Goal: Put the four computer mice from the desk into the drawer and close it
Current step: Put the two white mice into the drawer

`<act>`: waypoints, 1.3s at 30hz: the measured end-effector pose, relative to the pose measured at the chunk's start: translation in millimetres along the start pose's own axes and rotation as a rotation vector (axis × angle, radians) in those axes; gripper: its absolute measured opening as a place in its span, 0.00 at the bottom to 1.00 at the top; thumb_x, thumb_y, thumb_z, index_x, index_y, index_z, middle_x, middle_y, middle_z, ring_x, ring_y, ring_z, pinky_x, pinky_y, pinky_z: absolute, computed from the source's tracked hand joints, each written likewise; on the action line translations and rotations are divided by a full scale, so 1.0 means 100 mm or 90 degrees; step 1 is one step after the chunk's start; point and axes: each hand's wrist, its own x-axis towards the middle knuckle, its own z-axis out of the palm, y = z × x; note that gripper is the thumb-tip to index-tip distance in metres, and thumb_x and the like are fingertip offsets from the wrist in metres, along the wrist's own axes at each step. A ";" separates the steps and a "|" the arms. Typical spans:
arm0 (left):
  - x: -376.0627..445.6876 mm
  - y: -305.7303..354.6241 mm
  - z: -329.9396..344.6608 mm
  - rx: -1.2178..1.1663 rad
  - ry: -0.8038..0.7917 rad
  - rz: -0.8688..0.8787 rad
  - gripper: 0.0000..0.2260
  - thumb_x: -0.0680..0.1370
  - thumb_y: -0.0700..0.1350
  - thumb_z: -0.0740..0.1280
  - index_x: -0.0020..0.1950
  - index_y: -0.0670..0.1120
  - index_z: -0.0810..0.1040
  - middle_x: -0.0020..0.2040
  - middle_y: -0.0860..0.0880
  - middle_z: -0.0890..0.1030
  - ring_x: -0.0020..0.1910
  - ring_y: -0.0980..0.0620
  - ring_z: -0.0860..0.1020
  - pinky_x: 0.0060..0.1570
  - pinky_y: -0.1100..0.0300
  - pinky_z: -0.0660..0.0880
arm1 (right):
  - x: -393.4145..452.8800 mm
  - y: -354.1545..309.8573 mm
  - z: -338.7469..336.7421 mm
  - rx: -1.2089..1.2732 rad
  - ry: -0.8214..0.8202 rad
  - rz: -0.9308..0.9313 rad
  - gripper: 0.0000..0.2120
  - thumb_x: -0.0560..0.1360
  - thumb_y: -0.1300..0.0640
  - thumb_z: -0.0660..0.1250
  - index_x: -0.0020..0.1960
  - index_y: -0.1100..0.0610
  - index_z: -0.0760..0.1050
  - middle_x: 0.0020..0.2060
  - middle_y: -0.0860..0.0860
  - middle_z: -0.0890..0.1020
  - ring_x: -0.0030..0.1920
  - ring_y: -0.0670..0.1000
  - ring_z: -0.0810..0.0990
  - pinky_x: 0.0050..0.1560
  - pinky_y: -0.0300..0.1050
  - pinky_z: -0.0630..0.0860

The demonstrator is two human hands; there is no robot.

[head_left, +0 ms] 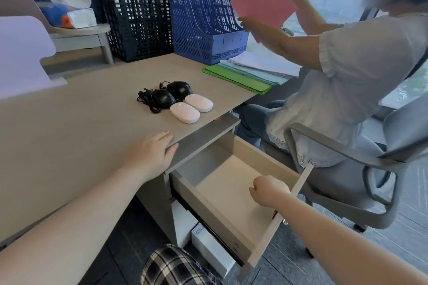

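Two white mice [184, 112] [199, 102] lie side by side near the desk's front edge. Behind them sit two black mice [162, 98] [179, 89] with bundled cables. The drawer [203, 194] below the desk edge is pulled out and nothing lies inside it. My left hand [150, 154] rests flat on the desk [81, 127] at its edge, fingers apart, just left of the drawer. My right hand [268, 190] is curled into a fist over the drawer's front panel; whether it grips the panel I cannot tell.
A person sits on a grey office chair [347, 183] right beside the drawer, holding a pink sheet [261, 2]. Green and white paper stacks [243, 76] lie at the desk's right. Blue [203, 25] and black [139, 25] file racks stand at the back.
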 end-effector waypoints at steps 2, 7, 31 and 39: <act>0.09 0.02 -0.06 -0.008 0.008 -0.012 0.22 0.78 0.58 0.53 0.56 0.43 0.77 0.56 0.46 0.79 0.56 0.41 0.76 0.54 0.47 0.75 | 0.08 -0.08 -0.08 0.007 0.011 -0.022 0.13 0.79 0.49 0.54 0.41 0.56 0.69 0.40 0.51 0.74 0.41 0.54 0.72 0.41 0.44 0.70; 0.34 0.05 -0.08 -0.066 0.128 -0.081 0.25 0.75 0.57 0.64 0.68 0.46 0.68 0.62 0.44 0.73 0.61 0.41 0.72 0.55 0.48 0.73 | 0.34 -0.38 -0.40 0.057 0.069 -0.050 0.17 0.79 0.49 0.54 0.39 0.57 0.73 0.35 0.50 0.74 0.39 0.54 0.73 0.36 0.41 0.70; 1.04 0.19 0.17 -0.256 0.163 -0.123 0.46 0.58 0.63 0.77 0.70 0.48 0.64 0.63 0.44 0.71 0.63 0.44 0.68 0.59 0.56 0.66 | 1.22 -1.08 -0.96 0.433 0.426 -0.164 0.28 0.74 0.48 0.67 0.71 0.55 0.67 0.67 0.54 0.74 0.68 0.58 0.68 0.66 0.51 0.65; 0.70 0.92 0.40 -0.243 0.146 0.013 0.43 0.61 0.58 0.77 0.70 0.44 0.64 0.60 0.42 0.71 0.60 0.41 0.66 0.55 0.56 0.63 | 0.76 -0.35 -0.38 0.557 0.384 -0.032 0.31 0.75 0.53 0.68 0.75 0.54 0.60 0.70 0.55 0.70 0.70 0.56 0.67 0.67 0.50 0.65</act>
